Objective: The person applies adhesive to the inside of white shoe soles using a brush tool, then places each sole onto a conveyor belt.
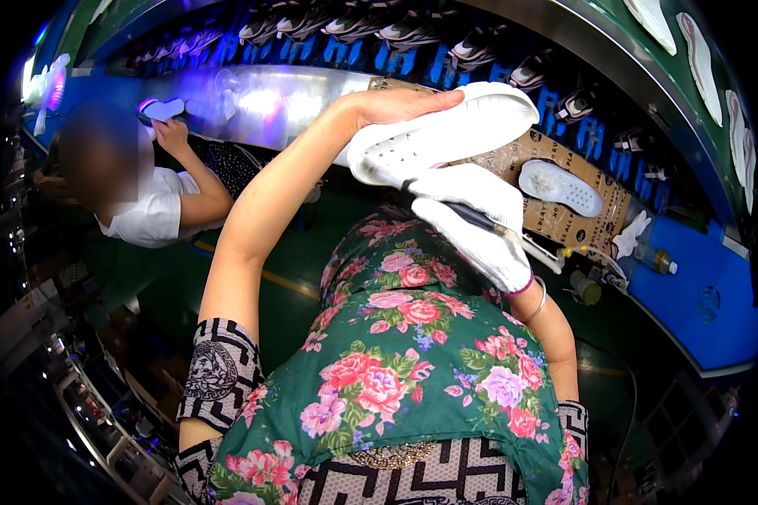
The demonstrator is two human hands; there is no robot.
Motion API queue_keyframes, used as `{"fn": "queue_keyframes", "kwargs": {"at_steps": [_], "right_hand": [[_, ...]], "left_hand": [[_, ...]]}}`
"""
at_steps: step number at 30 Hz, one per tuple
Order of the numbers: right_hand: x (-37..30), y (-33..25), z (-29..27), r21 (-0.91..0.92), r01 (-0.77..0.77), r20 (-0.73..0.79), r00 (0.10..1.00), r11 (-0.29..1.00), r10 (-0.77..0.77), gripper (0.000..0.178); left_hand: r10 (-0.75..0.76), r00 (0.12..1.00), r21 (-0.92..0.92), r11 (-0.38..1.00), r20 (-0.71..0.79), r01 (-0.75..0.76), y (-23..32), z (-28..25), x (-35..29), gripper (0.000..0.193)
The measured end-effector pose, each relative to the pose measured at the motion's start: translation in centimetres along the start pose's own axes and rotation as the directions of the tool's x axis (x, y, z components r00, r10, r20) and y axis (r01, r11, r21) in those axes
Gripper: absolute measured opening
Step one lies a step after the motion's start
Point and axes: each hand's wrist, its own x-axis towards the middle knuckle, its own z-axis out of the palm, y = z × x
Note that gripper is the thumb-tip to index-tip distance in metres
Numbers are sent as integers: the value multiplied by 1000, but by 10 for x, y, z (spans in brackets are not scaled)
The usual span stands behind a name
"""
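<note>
A white shoe sole [446, 135], its hollow side with small holes facing up, is gripped along its far-left rim by my bare left hand [396, 108]. My right hand [472, 206] wears a white knitted glove and is closed around a black-handled brush [463, 215]. The brush's dark tip is at the sole's near end; I cannot tell whether it touches. A metal fitting and a pale tube come out of the brush's other end, right of my glove. Another white sole [562, 188] lies right of my hands on a cardboard sheet [594, 220].
Shoe uppers [472, 49] on blue holders line the far side. A blue bench [686, 290] at right bears a bottle [655, 257] and a white glove [632, 234]. Soles lie on a green shelf [716, 42]. A co-worker [156, 194] at left holds a sole.
</note>
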Motion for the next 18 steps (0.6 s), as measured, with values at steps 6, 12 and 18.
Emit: {"fn": "queue_keyframes", "kwargs": {"at_steps": [6, 12, 18], "right_hand": [[0, 8, 7, -239, 330, 145, 942, 913, -303, 23], [2, 5, 3, -281, 198, -14, 978, 939, -210, 19], [-1, 4, 4, -270, 184, -63, 976, 945, -208, 21]], "left_hand": [[13, 999, 375, 927, -50, 6, 6, -6, 5, 94], [54, 996, 514, 858, -74, -8, 12, -4, 4, 94], [40, 998, 551, 835, -53, -4, 27, -2, -4, 101]]}}
